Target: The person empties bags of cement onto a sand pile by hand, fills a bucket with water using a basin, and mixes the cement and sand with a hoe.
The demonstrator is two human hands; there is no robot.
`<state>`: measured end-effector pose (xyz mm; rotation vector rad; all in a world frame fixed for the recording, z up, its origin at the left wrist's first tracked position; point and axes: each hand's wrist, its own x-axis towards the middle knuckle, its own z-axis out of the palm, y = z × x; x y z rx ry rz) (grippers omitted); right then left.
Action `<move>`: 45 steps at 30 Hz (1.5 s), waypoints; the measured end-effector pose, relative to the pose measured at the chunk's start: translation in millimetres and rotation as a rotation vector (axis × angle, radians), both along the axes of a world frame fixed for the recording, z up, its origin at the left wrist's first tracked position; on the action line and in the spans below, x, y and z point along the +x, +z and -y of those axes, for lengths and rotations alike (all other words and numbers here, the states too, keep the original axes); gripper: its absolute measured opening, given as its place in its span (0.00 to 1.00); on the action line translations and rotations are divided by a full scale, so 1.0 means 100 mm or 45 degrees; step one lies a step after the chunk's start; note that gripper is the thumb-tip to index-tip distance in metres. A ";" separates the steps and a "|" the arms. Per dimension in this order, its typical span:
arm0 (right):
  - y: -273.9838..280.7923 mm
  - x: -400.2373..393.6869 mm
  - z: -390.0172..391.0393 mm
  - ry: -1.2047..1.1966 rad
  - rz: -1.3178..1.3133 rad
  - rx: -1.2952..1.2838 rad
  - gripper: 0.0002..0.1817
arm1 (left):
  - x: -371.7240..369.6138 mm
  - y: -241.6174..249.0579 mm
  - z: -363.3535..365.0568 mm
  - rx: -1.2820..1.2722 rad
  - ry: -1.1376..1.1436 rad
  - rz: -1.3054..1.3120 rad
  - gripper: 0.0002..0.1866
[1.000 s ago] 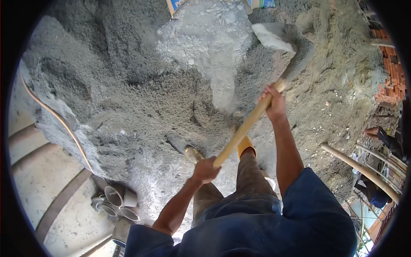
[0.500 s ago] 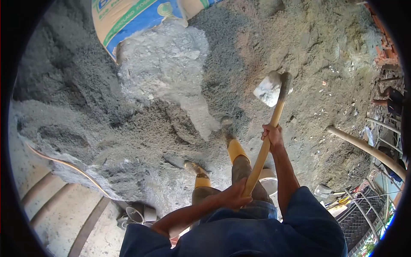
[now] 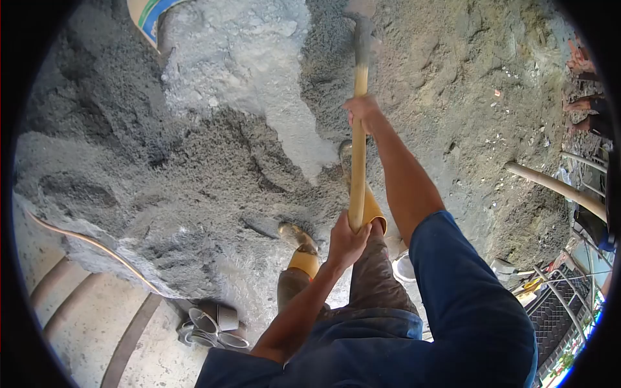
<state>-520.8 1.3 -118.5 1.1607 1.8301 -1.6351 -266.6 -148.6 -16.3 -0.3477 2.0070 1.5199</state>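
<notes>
My left hand [image 3: 349, 240] is closed round the lower end of a pale wooden hoe handle [image 3: 358, 168]. Further up the same handle, near its dark head [image 3: 362, 40], my right hand [image 3: 364, 111] is wrapped round the wood. The hoe's head is blurred and lies over grey sand, right of a heap of pale cement powder [image 3: 233, 58]. Part of a paper cement bag [image 3: 150, 14] shows at the top left. Below the powder, rough damp sand [image 3: 220, 155] spreads toward my yellow boots [image 3: 304, 262].
Buckets [image 3: 226, 318] stand at the lower left beside pale steps [image 3: 90, 310]. A cable [image 3: 97, 242] runs along the sand's edge. At the right are a wooden pole [image 3: 556, 187], metal mesh [image 3: 563, 304] and a person's feet [image 3: 585, 103]. A white bucket [image 3: 404, 268] is behind my leg.
The hoe and both hands have moved left and up in the view, and the handle is now nearly vertical. The bag has shifted toward the top edge.
</notes>
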 end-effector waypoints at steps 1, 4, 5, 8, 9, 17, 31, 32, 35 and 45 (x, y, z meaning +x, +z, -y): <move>-0.08 0.28 0.19 -0.077 -0.011 -0.109 0.06 | 0.20 -0.11 0.20 -0.002 0.007 -0.004 0.20; -0.16 1.09 0.48 -0.226 -0.072 -0.181 0.06 | 0.90 -0.35 0.72 -0.070 -0.083 0.138 0.17; -0.15 1.31 0.54 -0.267 -0.090 -0.196 0.06 | 1.18 -0.46 0.85 -0.092 -0.130 0.001 0.16; 0.13 1.72 0.67 -0.343 -0.225 -0.093 0.06 | 1.48 -0.65 1.05 -0.079 -0.218 -0.129 0.15; 0.22 1.73 0.67 -0.343 -0.225 -0.086 0.06 | 1.54 -0.67 1.13 -0.062 -0.270 -0.119 0.15; 0.16 1.09 0.87 -0.270 -0.107 0.062 0.08 | 0.92 -0.44 1.35 -0.072 -0.197 -0.065 0.17; 1.17 2.01 2.14 0.008 -0.513 -0.262 0.10 | 2.21 -0.73 1.56 -0.291 0.247 -0.200 0.09; 1.41 1.79 2.32 0.100 -0.558 -0.283 0.10 | 1.99 -0.69 1.60 -0.308 0.308 -0.290 0.09; 1.73 1.18 2.87 0.473 -0.682 -0.272 0.09 | 1.36 -0.55 1.66 -0.292 0.609 -0.331 0.09; 0.28 1.90 3.00 1.165 -0.192 0.060 0.21 | 2.02 -0.24 0.47 0.538 1.252 0.332 0.10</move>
